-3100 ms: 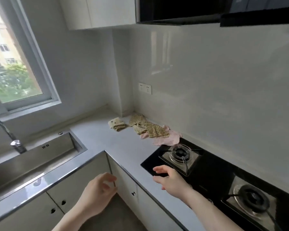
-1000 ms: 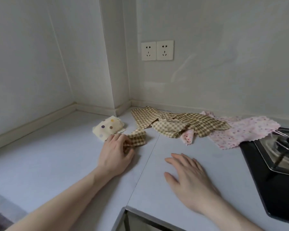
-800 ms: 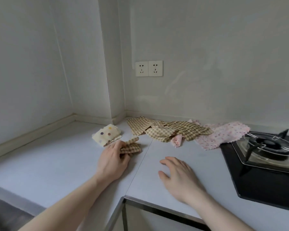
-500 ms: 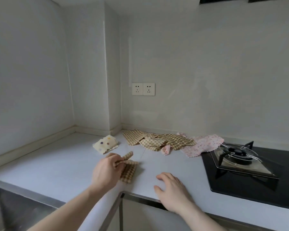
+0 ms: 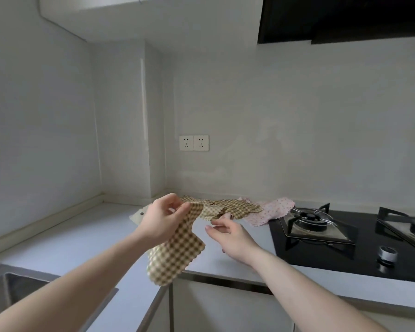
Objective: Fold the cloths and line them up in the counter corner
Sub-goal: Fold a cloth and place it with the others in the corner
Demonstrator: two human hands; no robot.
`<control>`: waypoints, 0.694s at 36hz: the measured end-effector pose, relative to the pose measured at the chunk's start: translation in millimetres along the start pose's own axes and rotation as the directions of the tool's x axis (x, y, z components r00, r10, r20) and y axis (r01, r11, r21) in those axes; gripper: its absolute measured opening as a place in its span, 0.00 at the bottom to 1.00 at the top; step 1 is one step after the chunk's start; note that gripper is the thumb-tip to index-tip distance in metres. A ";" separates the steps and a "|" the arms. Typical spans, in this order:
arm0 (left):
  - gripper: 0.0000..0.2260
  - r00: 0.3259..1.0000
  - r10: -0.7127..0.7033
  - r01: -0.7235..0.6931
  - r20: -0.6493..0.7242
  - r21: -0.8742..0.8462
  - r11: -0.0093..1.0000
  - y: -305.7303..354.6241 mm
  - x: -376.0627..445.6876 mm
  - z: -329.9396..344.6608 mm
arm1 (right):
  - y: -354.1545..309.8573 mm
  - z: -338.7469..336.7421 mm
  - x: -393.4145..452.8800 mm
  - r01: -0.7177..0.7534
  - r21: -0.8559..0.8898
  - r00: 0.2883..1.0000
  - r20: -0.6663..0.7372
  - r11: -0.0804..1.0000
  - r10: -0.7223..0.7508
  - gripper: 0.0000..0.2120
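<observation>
Left hand (image 5: 162,222): pinches the checked cloth (image 5: 177,245) by its top edge; it hangs above the counter (image 5: 58,248) edge.
Right hand (image 5: 230,233): fingers apart, seemingly empty.
Risk: single pinch may slip, dropping the cloth off the counter.

Two checked cloths (image 5: 177,245), one pink cloth (image 5: 273,212), one dotted cream cloth (image 5: 137,215), two sockets (image 5: 193,143).

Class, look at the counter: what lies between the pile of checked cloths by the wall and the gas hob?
In the head view, a pink dotted cloth lies spread between the checked pile and the hob, its edge reaching the hob's corner.
</observation>
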State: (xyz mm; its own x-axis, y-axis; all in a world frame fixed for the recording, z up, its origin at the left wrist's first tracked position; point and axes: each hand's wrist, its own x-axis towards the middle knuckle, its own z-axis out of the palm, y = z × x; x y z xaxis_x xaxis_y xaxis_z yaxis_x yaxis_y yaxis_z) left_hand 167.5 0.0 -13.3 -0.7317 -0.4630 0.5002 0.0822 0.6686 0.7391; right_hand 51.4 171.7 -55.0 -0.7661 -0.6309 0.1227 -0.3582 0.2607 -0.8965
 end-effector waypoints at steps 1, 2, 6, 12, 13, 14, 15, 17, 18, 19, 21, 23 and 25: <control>0.12 1.000 0.003 -0.002 0.017 -0.022 1.000 5.0 -2.6 0.9 | -5.1 -1.6 -2.9 -0.029 0.015 1.000 0.003 0.999 0.029 0.29; 0.12 1.000 0.002 -0.001 0.025 -0.044 0.999 9.4 -5.0 2.0 | -9.8 -3.0 -6.4 -0.069 0.044 0.998 0.013 0.997 0.069 0.31; 0.09 0.999 -0.016 0.022 0.051 -0.118 0.993 21.4 -11.4 5.1 | -20.0 -9.6 -19.4 -0.280 0.211 0.953 0.177 0.937 0.245 0.22; 0.08 0.990 0.005 0.015 0.143 -0.135 0.991 34.9 -19.4 2.0 | -23.8 -21.2 -19.8 -0.189 0.317 0.982 0.041 0.930 0.185 0.10; 0.08 0.983 -0.003 0.033 0.182 -0.159 0.987 36.9 -20.8 0.1 | -24.1 -24.0 -18.4 -0.147 0.282 0.986 -0.031 0.948 0.162 0.09; 0.09 0.971 -0.004 0.052 0.237 -0.195 0.979 39.3 -22.4 -2.6 | -25.7 -27.1 -17.9 -0.101 0.252 0.987 -0.093 0.963 0.128 0.06; 0.10 0.953 0.002 0.076 0.302 -0.244 0.967 41.9 -23.7 -5.4 | -28.0 -30.6 -18.2 -0.051 0.236 0.987 -0.134 0.971 0.084 0.04; 0.12 0.917 -0.006 0.145 0.399 -0.320 0.936 47.9 -26.0 -10.2 | -33.6 -37.6 -18.7 0.039 0.244 0.989 -0.147 0.969 -0.003 0.02; 0.13 0.908 -0.016 0.167 0.420 -0.326 0.931 51.1 -26.8 -10.9 | -36.8 -40.7 -19.1 0.069 0.231 0.990 -0.135 0.970 -0.039 0.03; 0.12 0.908 -0.027 0.171 0.419 -0.312 0.935 52.3 -26.3 -9.9 | -39.2 -43.3 -19.4 0.096 0.193 0.989 -0.128 0.977 -0.072 0.03; 0.06 0.946 -0.019 0.091 0.324 -0.206 0.974 48.8 -22.4 -3.5 | -41.8 -48.7 -17.0 0.172 0.060 0.974 -0.159 0.983 -0.161 0.03; 0.12 0.973 0.028 -0.016 0.227 -0.054 0.998 45.6 -17.9 2.1 | -43.4 -54.6 -11.3 0.237 -0.109 0.937 -0.235 0.965 -0.257 0.03; 0.23 0.972 0.088 -0.084 0.219 -0.029 0.996 48.1 -15.0 5.1 | -51.9 -60.3 -12.4 0.279 -0.239 0.900 -0.271 0.930 -0.340 0.04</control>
State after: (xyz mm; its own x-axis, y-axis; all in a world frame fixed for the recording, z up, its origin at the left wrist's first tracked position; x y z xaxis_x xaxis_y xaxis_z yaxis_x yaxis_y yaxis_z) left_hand 179.0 42.0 12.5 -0.8521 -0.2630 0.4524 0.1632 0.6878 0.7073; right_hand 47.4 210.1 15.8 -0.7128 -0.4586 0.5307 -0.6746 0.2411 -0.6977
